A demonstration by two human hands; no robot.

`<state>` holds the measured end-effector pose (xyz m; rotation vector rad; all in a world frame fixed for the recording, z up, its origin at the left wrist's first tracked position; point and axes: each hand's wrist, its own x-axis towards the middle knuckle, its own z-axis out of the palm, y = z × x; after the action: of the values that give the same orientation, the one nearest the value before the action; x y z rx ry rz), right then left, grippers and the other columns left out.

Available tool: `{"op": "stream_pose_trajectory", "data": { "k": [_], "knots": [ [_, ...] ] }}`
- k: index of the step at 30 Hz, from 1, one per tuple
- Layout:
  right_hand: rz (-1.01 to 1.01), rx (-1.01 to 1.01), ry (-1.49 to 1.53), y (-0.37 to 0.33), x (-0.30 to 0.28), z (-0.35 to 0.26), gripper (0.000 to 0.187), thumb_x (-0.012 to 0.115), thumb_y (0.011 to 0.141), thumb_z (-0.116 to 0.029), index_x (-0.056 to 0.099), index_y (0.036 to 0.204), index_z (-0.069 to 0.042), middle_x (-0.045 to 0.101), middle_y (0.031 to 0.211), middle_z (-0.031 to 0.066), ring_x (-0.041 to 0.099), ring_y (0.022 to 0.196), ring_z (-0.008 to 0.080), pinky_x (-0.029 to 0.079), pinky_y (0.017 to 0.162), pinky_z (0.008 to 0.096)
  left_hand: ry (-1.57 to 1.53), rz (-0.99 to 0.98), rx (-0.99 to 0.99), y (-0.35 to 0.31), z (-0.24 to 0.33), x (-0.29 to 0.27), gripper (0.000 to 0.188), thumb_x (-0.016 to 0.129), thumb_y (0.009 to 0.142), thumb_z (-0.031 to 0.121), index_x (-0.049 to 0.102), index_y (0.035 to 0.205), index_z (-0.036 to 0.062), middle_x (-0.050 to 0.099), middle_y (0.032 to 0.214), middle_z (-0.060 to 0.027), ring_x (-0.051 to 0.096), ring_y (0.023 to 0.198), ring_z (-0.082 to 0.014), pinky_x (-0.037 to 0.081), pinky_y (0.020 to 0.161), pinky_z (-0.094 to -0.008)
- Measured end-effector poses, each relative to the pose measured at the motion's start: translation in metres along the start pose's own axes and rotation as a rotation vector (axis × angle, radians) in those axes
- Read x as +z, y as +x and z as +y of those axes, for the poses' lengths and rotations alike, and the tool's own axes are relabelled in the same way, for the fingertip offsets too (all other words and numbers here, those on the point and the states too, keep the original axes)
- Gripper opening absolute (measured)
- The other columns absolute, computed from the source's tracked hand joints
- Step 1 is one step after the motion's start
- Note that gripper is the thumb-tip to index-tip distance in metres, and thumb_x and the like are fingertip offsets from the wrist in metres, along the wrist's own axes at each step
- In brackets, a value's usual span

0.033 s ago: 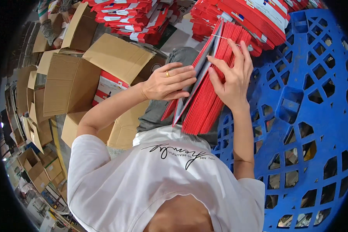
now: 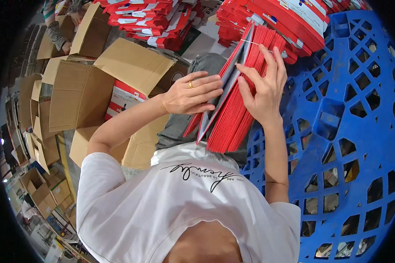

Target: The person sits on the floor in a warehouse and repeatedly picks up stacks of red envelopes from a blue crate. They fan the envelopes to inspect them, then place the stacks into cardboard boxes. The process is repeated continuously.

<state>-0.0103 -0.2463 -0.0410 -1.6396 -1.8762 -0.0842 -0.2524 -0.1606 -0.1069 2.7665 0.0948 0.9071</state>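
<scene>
A thick bundle of flat red card pieces (image 2: 239, 109) rests on my lap, thin edges facing up. A thin white band (image 2: 250, 42) crosses its far end. Near the left side the bundle parts in a narrow gap, where a grey inner face (image 2: 226, 90) shows. My left hand (image 2: 194, 93), with a ring on one finger, lies against the left side, its fingers stretched out. Over the top edges spreads my right hand (image 2: 265, 85), fingers apart; its index fingertip is by the gap, and the other fingertips reach toward the band.
Stacks of similar red pieces stand at the far middle (image 2: 151, 19) and far right (image 2: 272, 22). A blue lattice plastic pallet (image 2: 329, 118) fills the right side. To my left, an opened carton (image 2: 134, 59) holds red-and-white items. A co-worker's hand (image 2: 66, 47) is among cartons at upper left.
The co-worker's hand at upper left has shifted slightly. My own hands and the red bundle look almost the same.
</scene>
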Motion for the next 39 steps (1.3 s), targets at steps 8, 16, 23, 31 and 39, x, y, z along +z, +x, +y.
{"op": "stream_pose_trajectory", "data": {
  "k": [8,16,23,31,39],
  "knots": [
    [0.156,0.099,-0.026,0.0,0.014,0.001,0.031,0.086,0.078,-0.038,0.069,0.08,-0.012,0.053,0.145,0.0198,0.037,0.145,0.0444,0.03,0.113,0.0556,-0.044,0.029,-0.025,0.002,0.005,0.005,0.053,0.074,0.093,0.032,0.063,0.138,0.0054,0.064,0.14,-0.0155,0.062,0.133,-0.0308,0.04,0.116,-0.0536],
    [0.022,0.04,0.108,-0.004,-0.002,0.002,0.039,0.079,0.089,-0.015,0.072,0.127,-0.012,0.047,0.152,0.0197,0.041,0.143,0.0409,0.033,0.117,0.0504,-0.369,0.123,-0.672,0.008,0.035,0.008,0.107,0.082,0.08,0.057,0.035,0.157,0.0015,0.037,0.156,-0.0253,0.039,0.145,-0.0417,0.033,0.119,-0.0508],
    [-0.314,-0.094,-0.24,-0.031,-0.023,0.032,0.08,0.063,0.077,0.007,0.055,0.15,-0.025,0.034,0.161,0.0195,0.035,0.148,0.0408,0.032,0.119,0.0525,-0.546,0.196,-0.939,0.013,0.054,0.017,0.128,0.095,0.067,0.051,0.024,0.158,-0.004,0.039,0.156,-0.0265,0.039,0.147,-0.0377,0.031,0.123,-0.0451],
    [-0.39,-0.404,-0.234,-0.017,-0.009,0.003,0.067,0.063,0.084,-0.004,0.059,0.143,-0.035,0.041,0.161,0.0021,0.036,0.15,0.0308,0.029,0.123,0.0544,-0.959,0.25,-1.008,-0.002,0.037,0.002,0.106,0.092,0.079,0.021,0.026,0.159,-0.0023,0.049,0.151,-0.0169,0.049,0.139,-0.0227,0.04,0.117,-0.0379],
    [-0.554,-0.716,-0.243,0.019,0.012,-0.014,0.047,0.06,0.086,-0.012,0.067,0.131,-0.025,0.06,0.13,0.0122,0.053,0.131,0.0306,0.031,0.121,0.0528,-0.902,0.362,-1.153,-0.039,0.017,0.037,0.084,0.084,0.074,0.021,0.046,0.145,-0.0035,0.065,0.13,-0.021,0.065,0.12,-0.0269,0.051,0.105,-0.0388]
  ]
}}
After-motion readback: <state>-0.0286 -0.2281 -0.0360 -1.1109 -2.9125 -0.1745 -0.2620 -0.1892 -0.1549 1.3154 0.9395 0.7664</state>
